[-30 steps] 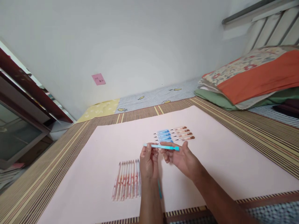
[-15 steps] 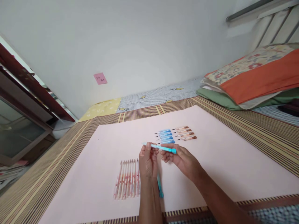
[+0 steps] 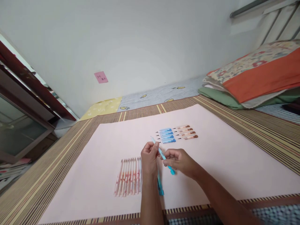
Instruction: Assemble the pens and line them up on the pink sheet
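Note:
Both my hands hold one light blue pen (image 3: 162, 154) above a pale pink sheet (image 3: 211, 162). My left hand (image 3: 149, 159) pinches its upper end, near the tip. My right hand (image 3: 180, 162) grips the lower end, where the darker blue cap shows. The pen slants from upper left to lower right. Just left of my left hand lies a row of several clear pink pen barrels (image 3: 128, 176). Another blue pen (image 3: 160, 186) lies partly under my left wrist. Beyond my hands sit a few blue pen parts (image 3: 166, 135) and brown pen parts (image 3: 187, 132) in two short rows.
The pink sheet lies on a striped woven mat (image 3: 47, 175) over a bed. Folded orange and floral bedding (image 3: 257, 75) is stacked at the right. A white wall with a pink note (image 3: 101, 77) stands behind. A dark cabinet with glass (image 3: 21, 125) is at the left.
The pen was nearly level before; it now tilts steeply, its capped end swung down toward me with my right hand. The view shifted slightly.

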